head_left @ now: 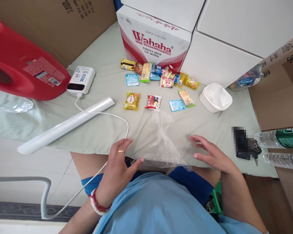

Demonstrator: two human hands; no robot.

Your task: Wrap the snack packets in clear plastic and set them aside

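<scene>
A clear plastic bag [162, 143] lies crumpled on the pale green cloth [107, 130] at the near edge. My left hand [120, 164], wearing a ring and a red bead bracelet, pinches the bag's near left edge. My right hand [210, 152] hovers flat with fingers spread just right of the bag, touching nothing that I can make out. Beyond the bag lie several small snack packets: a yellow one [132, 100], a red and white one [153, 102], a blue one [177, 105], and a heap [161, 74] against the Wahaha box [156, 40].
A white lidded tub [216, 97] sits at right. A white tube [65, 125], a power bank [81, 79] with cable and a red jug [24, 65] are at left. Water bottles [280, 138] and keys [245, 144] lie far right. Cardboard boxes ring the back.
</scene>
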